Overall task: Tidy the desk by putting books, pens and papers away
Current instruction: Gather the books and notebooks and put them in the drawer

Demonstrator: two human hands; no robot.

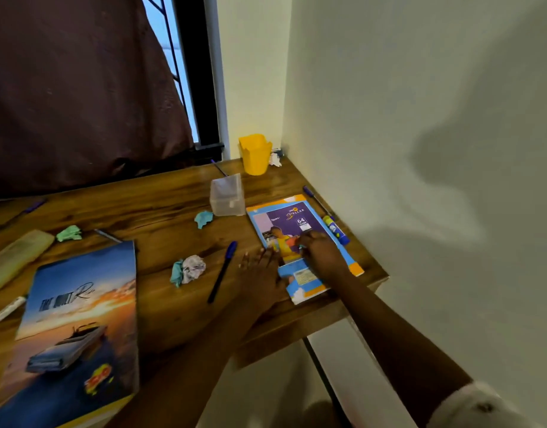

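Observation:
A purple and blue exercise book lies at the desk's right corner on top of another blue and orange book. My right hand rests flat on the purple book's cover, fingers bent. My left hand lies open on the desk, its fingertips at the books' left edge. A blue pen lies just left of my left hand. A large book with a car cover sits at the front left. A yellow holder stands in the back corner.
A clear plastic box stands behind the books. Crumpled papers are scattered on the wooden desk. A glue stick and a pen lie by the right wall. A dark curtain hangs at the back left.

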